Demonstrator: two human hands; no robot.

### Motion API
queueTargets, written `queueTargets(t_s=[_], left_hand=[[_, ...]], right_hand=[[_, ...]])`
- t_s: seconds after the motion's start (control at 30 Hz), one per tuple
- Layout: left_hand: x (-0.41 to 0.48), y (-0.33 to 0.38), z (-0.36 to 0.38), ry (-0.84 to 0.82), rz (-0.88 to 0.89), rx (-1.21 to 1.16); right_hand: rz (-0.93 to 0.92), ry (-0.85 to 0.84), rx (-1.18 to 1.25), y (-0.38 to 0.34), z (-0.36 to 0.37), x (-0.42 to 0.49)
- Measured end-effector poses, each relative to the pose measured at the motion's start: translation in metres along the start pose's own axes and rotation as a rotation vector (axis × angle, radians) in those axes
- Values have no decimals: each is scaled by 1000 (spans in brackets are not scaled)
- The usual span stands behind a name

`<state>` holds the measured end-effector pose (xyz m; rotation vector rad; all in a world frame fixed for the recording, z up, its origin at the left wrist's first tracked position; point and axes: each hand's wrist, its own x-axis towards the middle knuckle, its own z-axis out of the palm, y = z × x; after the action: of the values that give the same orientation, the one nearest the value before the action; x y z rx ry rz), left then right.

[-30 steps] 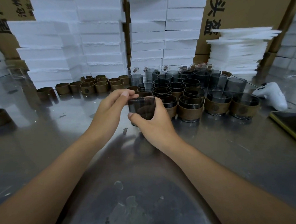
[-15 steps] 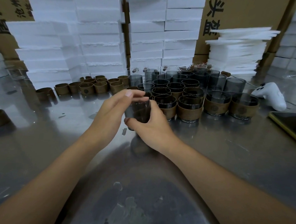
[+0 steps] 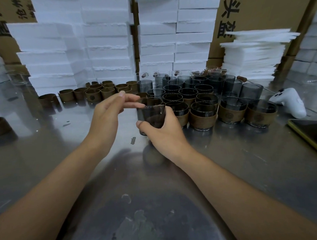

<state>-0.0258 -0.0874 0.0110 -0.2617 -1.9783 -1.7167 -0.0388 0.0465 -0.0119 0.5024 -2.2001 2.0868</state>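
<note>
My right hand (image 3: 163,130) grips a smoky grey glass cup (image 3: 151,116) from the right, thumb across its lower front, holding it just above the metal table (image 3: 227,162). My left hand (image 3: 107,114) is to the left of the cup, fingers stretched toward its rim and touching it at the left edge. Behind the cup stand several grey glasses, some wrapped in brown sleeves (image 3: 203,118), others bare (image 3: 252,89). Loose brown sleeves (image 3: 93,94) sit in rows at the back left.
White foam blocks (image 3: 106,41) are stacked along the back, with a pile of thin foam sheets (image 3: 254,53) at the right and cardboard boxes behind. A white game controller (image 3: 290,101) and a dark tablet (image 3: 311,134) lie at the right. One sleeve (image 3: 0,126) sits far left.
My left hand has drawn back from over the cup's top to its left rim. The cup stays in my right hand at about the same spot.
</note>
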Motion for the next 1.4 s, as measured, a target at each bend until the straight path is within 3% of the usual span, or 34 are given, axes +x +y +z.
queueTargets(t_s=[0.23,0.5,0.7,0.93,1.17,1.4], left_hand=[[-6,4,5,-62,-3,-3],[-9,1,11,-197,-107,154],[-7,1,8,-101,-92,89],[-1,0,2,178,-72,70],[-1,-2,3,143,-22,163],[-9,-1,9,-22,17,169]], right_hand=[[-30,-15,-22,-2,0,-2],[-141,-17,-99,-3,-1,-6],[-151,-76,-68,-2,-1,-6],[-58,-74,-104,-2,0,-3],[272,-38,293,-12,-4,6],[418,-37,610,-13,-7,8]])
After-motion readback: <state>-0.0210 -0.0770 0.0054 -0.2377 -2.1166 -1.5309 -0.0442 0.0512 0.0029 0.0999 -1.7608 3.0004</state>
